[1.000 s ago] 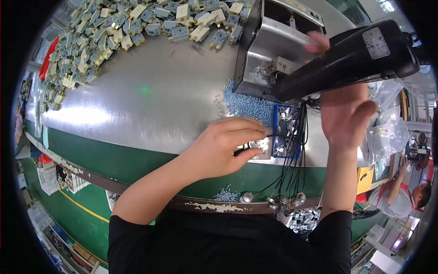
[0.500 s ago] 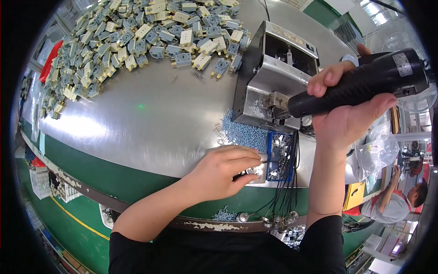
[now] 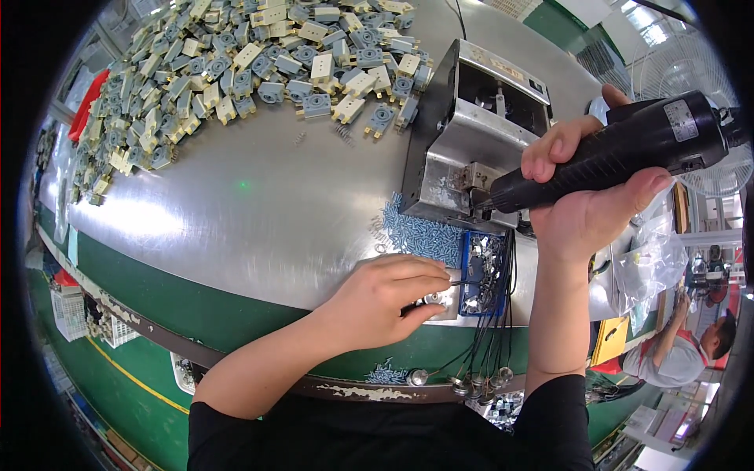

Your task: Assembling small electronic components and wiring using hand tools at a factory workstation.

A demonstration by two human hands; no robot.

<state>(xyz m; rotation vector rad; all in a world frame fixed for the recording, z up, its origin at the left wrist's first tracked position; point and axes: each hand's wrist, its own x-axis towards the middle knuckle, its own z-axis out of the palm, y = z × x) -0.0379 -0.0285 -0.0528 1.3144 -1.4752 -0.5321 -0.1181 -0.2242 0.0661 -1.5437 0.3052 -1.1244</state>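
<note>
My right hand is wrapped round a black electric screwdriver. The driver lies nearly level, its tip pointing left at the outlet of a metal screw feeder; whether the tip touches a screw is too small to tell. My left hand rests low over a small metal block near the table's front edge. Its fingers and thumb curl round a small part with a silvery round piece, mostly hidden by the hand. Just beyond the fingers lies a pile of bluish screws.
A blue tray of small metal parts sits right of the block. Black cables with round metal ends hang over the front edge. Grey and cream plastic housings are heaped at the far left. Another person works at the far right.
My right hand and the screwdriver have shifted slightly left and down, the tip still at the feeder's outlet. My left hand has barely moved.
</note>
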